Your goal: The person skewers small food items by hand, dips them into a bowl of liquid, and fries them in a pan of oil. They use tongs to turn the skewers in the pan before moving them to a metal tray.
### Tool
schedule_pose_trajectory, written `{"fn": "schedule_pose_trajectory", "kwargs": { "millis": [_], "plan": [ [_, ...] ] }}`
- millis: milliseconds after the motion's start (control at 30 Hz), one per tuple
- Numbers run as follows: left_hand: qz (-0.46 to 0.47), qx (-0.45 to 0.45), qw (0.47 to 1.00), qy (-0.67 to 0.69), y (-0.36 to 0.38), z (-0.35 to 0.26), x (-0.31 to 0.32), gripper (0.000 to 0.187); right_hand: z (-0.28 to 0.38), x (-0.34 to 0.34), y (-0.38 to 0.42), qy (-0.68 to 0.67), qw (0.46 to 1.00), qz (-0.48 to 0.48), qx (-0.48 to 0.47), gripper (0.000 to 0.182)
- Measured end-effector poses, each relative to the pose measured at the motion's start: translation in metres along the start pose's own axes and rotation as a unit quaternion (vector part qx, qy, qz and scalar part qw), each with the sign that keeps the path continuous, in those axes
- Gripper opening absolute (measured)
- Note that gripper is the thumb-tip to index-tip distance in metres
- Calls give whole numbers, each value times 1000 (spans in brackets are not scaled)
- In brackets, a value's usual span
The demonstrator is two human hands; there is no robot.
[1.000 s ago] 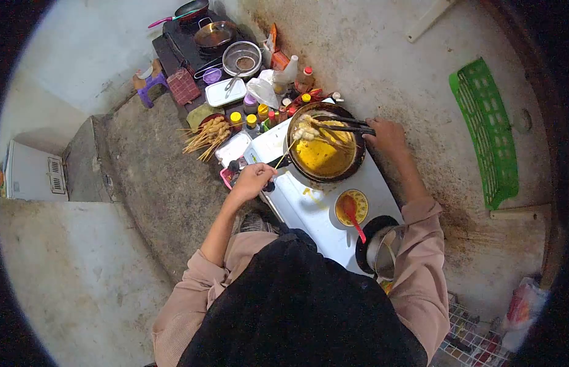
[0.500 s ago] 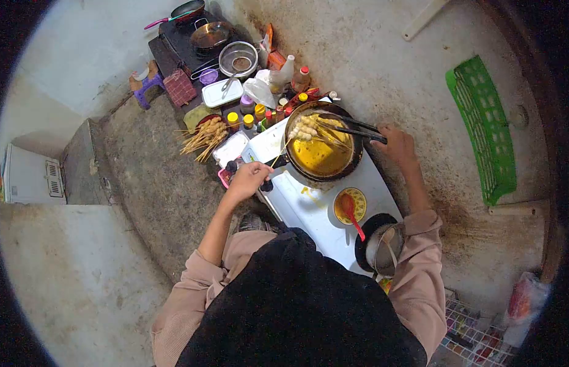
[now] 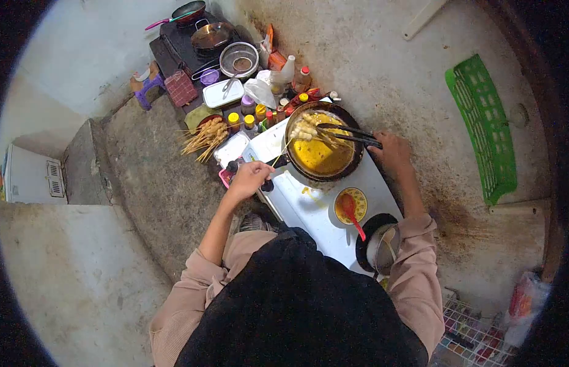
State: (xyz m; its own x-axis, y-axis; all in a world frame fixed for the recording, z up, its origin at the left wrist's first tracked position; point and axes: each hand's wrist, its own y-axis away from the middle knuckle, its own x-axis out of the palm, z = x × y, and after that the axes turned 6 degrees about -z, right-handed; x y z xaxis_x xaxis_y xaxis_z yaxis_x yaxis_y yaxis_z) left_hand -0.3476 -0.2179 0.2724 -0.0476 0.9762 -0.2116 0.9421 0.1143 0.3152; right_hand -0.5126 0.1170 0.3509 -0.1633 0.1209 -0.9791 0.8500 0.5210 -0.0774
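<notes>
My right hand (image 3: 392, 151) is closed on black tongs (image 3: 351, 133), whose tips reach into a dark pan (image 3: 359, 153) of yellow oil (image 3: 321, 158). Pale skewered pieces (image 3: 304, 131) lie at the pan's upper left, by the tong tips. Left of the pan, my left hand (image 3: 252, 178) pinches the end of a thin wooden skewer (image 3: 279, 158) that runs up toward those pieces. The pan's handle is just beside that hand. Below the pan stands a patterned bowl (image 3: 358, 197) with a red spoon (image 3: 353, 217) in it.
A pile of skewers (image 3: 206, 138) lies beyond my left hand, beside capped bottles (image 3: 233, 120). A white tray (image 3: 223, 93), a strainer (image 3: 239, 59) and pans (image 3: 212, 37) are farther back. A sieve (image 3: 384, 252) is near my right forearm; a green rack (image 3: 485, 131) is at right.
My right hand has moved slightly down and left, and the tongs have shifted lower over the pan. My left hand is nearly unmoved.
</notes>
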Motion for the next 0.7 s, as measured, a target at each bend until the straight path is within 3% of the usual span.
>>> {"fn": "schedule_pose_trajectory", "kwargs": {
  "millis": [133, 200, 500, 633, 700],
  "plan": [
    [-1, -2, 1000, 3, 0, 3, -1, 24, 1, -10, 5, -32, 999, 35, 11, 44],
    [-2, -2, 1000, 9, 2, 5, -3, 24, 1, -12, 13, -57, 997, -46, -16, 46],
    [-6, 4, 1000, 12, 3, 0, -1, 24, 13, -4, 16, 10, 1000, 0, -28, 51],
    [-7, 2, 1000, 11, 1, 8, 0, 25, 17, 10, 15, 3, 999, -29, -43, 49],
    [-8, 4, 1000, 8, 0, 11, -1, 25, 21, 8, 15, -18, 999, 30, 2, 49]
  ]
}}
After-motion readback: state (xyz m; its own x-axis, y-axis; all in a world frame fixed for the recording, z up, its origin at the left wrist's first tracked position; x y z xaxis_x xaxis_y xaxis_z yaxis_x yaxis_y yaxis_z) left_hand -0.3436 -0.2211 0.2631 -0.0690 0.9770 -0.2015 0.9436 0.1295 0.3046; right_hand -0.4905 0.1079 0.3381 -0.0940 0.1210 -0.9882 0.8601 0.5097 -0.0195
